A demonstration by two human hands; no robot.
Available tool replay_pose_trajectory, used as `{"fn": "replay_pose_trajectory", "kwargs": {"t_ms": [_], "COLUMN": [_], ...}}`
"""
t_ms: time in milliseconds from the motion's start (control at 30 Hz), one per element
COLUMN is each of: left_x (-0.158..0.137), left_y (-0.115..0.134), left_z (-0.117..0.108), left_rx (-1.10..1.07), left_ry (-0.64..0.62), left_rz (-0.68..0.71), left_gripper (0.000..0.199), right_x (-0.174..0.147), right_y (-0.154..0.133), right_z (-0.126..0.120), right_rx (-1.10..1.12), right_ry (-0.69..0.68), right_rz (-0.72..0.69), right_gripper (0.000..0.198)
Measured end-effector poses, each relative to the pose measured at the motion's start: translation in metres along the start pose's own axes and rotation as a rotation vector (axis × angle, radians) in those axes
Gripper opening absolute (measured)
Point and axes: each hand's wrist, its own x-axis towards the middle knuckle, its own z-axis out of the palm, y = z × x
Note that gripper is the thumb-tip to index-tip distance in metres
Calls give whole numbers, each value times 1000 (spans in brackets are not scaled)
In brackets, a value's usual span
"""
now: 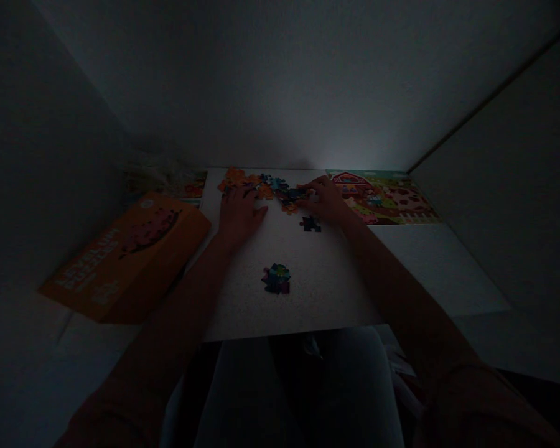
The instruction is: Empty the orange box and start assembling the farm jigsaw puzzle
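Observation:
In dim light, a heap of loose jigsaw pieces [274, 182], orange and dark blue, lies along the back of a white board [242, 311]. My left hand [241, 214] rests at the heap's left part, its fingers spread and its thumb apart. At the right end, my right hand [325, 200] reaches into the pieces with fingers apart; its fingertips touch or hover over them, I cannot tell which. Just below it lies a single dark puzzle piece [310, 224]. Nearer to me, a small cluster of joined-looking puzzle pieces [277, 279] lies on the board.
An orange puzzle box [135, 249] lies tilted at the left, before a crumpled clear plastic bag [161, 171]. At the back right is a farm picture sheet [387, 198]. Walls stand behind and at both sides. My legs [303, 398] are below the board's front edge.

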Motion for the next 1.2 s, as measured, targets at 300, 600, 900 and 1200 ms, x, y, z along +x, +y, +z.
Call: {"fn": "replay_pose_trajectory", "kwargs": {"t_ms": [300,600,900,1200], "left_x": [8,17,13,14], "left_y": [-12,-16,-13,-10], "left_z": [12,17,21,18], "left_rx": [-107,-127,-104,-99], "left_ry": [89,93,113,56], "left_rz": [10,-85,-64,-68], "left_gripper": [44,49,52,55], "right_x": [-29,-48,-24,-18], "right_y": [-10,-36,0,6], "right_z": [-22,-15,19,14], "right_rx": [200,378,-56,19], "right_ry": [86,-156,198,262], "right_rz": [-293,-379,41,0], "right_gripper": [63,79,63,48]}}
